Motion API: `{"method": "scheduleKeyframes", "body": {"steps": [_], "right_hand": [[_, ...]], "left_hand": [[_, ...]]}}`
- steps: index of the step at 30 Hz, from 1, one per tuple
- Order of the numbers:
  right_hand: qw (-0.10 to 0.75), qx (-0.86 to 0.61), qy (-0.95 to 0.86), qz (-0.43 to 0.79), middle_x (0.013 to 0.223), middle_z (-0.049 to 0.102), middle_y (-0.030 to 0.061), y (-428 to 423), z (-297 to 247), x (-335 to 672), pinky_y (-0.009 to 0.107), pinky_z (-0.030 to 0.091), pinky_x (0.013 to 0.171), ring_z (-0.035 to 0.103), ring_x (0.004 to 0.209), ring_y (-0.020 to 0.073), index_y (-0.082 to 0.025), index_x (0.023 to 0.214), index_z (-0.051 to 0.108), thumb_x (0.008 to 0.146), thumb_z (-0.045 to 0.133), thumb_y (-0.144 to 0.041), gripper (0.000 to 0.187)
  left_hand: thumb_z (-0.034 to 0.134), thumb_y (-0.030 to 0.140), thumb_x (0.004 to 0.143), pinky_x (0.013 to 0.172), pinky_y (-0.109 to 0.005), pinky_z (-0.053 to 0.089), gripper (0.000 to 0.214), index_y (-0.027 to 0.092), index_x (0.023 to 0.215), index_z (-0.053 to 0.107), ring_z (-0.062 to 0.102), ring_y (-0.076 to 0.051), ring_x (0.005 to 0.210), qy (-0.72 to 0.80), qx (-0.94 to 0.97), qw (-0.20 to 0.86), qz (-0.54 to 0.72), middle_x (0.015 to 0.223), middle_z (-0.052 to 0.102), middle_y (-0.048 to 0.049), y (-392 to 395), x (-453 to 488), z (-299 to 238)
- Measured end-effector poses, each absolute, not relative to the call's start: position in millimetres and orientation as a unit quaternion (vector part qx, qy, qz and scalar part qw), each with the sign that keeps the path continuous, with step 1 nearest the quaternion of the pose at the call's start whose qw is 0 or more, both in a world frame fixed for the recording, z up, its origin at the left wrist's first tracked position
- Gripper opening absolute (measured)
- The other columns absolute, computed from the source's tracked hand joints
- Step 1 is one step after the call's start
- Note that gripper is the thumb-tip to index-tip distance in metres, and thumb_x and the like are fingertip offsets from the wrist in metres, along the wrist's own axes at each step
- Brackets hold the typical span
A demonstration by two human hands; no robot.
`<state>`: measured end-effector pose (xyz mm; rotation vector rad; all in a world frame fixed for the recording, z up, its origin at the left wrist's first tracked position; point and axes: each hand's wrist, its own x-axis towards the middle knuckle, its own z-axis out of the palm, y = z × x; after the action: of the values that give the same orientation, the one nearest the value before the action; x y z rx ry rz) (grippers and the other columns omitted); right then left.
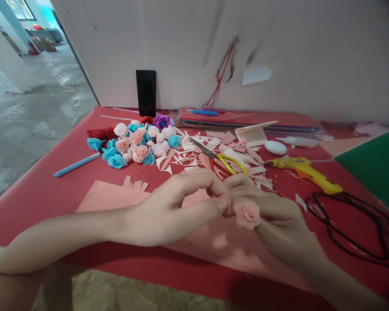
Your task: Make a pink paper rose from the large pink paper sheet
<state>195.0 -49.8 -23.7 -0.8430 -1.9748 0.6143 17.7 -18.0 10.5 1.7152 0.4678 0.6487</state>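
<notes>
A small pink paper rose [247, 214] sits between my two hands above the red table [45, 190]. My right hand [278, 224] curls round it from the right and holds it. My left hand [178, 207] reaches in from the left, thumb and fingertips pinched against the rose's edge. Under my hands lies a pink paper sheet [110, 196].
A pile of pink, white, blue, red and purple paper roses [136, 142] lies at the back left. Paper scraps [214, 151], yellow-handled scissors [220, 159], a yellow glue gun [307, 170] with black cord [353, 224], a blue pen [76, 165], a black phone [146, 93] and a green sheet [376, 168] surround the hands.
</notes>
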Motion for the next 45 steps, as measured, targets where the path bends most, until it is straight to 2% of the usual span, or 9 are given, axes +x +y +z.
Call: {"method": "scheduleKeyframes", "body": {"steps": [7, 15, 19, 23, 27, 31, 37, 41, 45], "right_hand": [[0.42, -0.278, -0.848, 0.168, 0.075, 0.069, 0.0018, -49.3, -22.6, 199.8, 0.033, 0.046, 0.072, 0.059, 0.067, 0.0122, -0.022, 0.082, 0.059, 0.09, 0.043, -0.025, 0.019], [0.409, -0.282, -0.857, 0.134, 0.075, 0.069, 0.0032, -47.0, -26.1, 200.5, 0.031, 0.047, 0.071, 0.057, 0.071, 0.0131, -0.021, 0.079, 0.058, 0.09, 0.043, -0.019, 0.019], [0.413, -0.273, -0.858, 0.136, 0.07, 0.066, 0.0017, -48.5, -24.0, 198.4, 0.031, 0.046, 0.069, 0.055, 0.068, 0.0127, -0.02, 0.075, 0.057, 0.087, 0.043, -0.01, 0.021], [0.399, -0.301, -0.849, 0.174, 0.065, 0.061, -0.0017, -53.8, -17.9, 196.3, 0.03, 0.044, 0.072, 0.053, 0.065, 0.0118, -0.02, 0.07, 0.054, 0.085, 0.044, -0.008, 0.022], [0.385, -0.338, -0.823, 0.246, 0.066, 0.06, -0.0038, -60.7, -13.6, 193.8, 0.026, 0.043, 0.071, 0.05, 0.065, 0.0113, -0.022, 0.07, 0.054, 0.085, 0.048, -0.013, 0.018], [0.338, -0.363, -0.807, 0.32, 0.066, 0.061, -0.0025, -65.7, -13.1, 193.2, 0.026, 0.044, 0.074, 0.052, 0.07, 0.0126, -0.021, 0.069, 0.057, 0.087, 0.046, -0.015, 0.022], [0.315, -0.385, -0.777, 0.384, 0.064, 0.061, -0.0063, -68.8, -17.5, 194.5, 0.024, 0.042, 0.081, 0.056, 0.071, 0.0108, -0.024, 0.065, 0.059, 0.086, 0.05, -0.031, 0.024], [0.317, -0.378, -0.754, 0.434, 0.074, 0.064, -0.0066, -68.5, -21.1, 194.5, 0.022, 0.042, 0.079, 0.056, 0.075, 0.0101, -0.025, 0.07, 0.06, 0.086, 0.05, -0.031, 0.02], [0.329, -0.396, -0.721, 0.464, 0.064, 0.058, -0.0057, -66.4, -20.7, 193.9, 0.022, 0.043, 0.069, 0.053, 0.064, 0.0097, -0.024, 0.066, 0.059, 0.086, 0.05, -0.033, 0.024]], "left_hand": [[0.04, 0.014, 0.084, 0.072, -0.023, 0.04, 0.02, 0.016, 0.065, 0.045, 0.047, -0.01, 0.066, 0.176, 0.796, 0.503, 0.287, 0.067, 0.052, -0.0007, -17.2, 18.2, 10.3], [0.044, 0.012, 0.083, 0.08, -0.027, 0.037, 0.016, 0.016, 0.068, 0.048, 0.046, -0.011, 0.068, 0.142, 0.838, 0.437, 0.295, 0.068, 0.057, -0.0018, -19.4, 18.0, 7.5], [0.043, 0.012, 0.083, 0.08, -0.024, 0.037, 0.018, 0.016, 0.066, 0.045, 0.047, -0.01, 0.069, 0.131, 0.829, 0.461, 0.287, 0.07, 0.056, -0.0022, -15.4, 17.8, 5.9], [0.041, 0.018, 0.086, 0.076, -0.023, 0.038, 0.016, 0.015, 0.071, 0.047, 0.046, -0.011, 0.073, 0.145, 0.815, 0.474, 0.299, 0.074, 0.053, -0.0032, -8.4, 15.0, 2.5], [0.04, 0.018, 0.086, 0.079, -0.023, 0.038, 0.015, 0.012, 0.082, 0.052, 0.048, -0.012, 0.082, 0.127, 0.815, 0.487, 0.288, 0.084, 0.055, -0.0056, -3.0, 12.8, 1.3], [0.036, 0.018, 0.087, 0.08, -0.025, 0.039, 0.02, 0.012, 0.076, 0.052, 0.049, -0.013, 0.078, 0.121, 0.81, 0.527, 0.227, 0.078, 0.054, -0.0049, -0.4, 13.5, 3.1], [0.039, 0.018, 0.086, 0.074, -0.023, 0.038, 0.021, 0.013, 0.068, 0.048, 0.046, -0.011, 0.073, 0.131, 0.802, 0.557, 0.169, 0.072, 0.049, -0.0024, 0.9, 14.2, 4.0], [0.041, 0.015, 0.085, 0.071, -0.021, 0.039, 0.018, 0.014, 0.068, 0.046, 0.047, -0.01, 0.071, 0.142, 0.767, 0.604, 0.165, 0.072, 0.049, -0.0014, -1.2, 14.5, 4.7], [0.041, 0.013, 0.084, 0.071, -0.019, 0.041, 0.018, 0.014, 0.067, 0.044, 0.049, -0.008, 0.071, 0.159, 0.704, 0.671, 0.17, 0.072, 0.05, 0.0002, -2.1, 16.4, 2.3]]}}
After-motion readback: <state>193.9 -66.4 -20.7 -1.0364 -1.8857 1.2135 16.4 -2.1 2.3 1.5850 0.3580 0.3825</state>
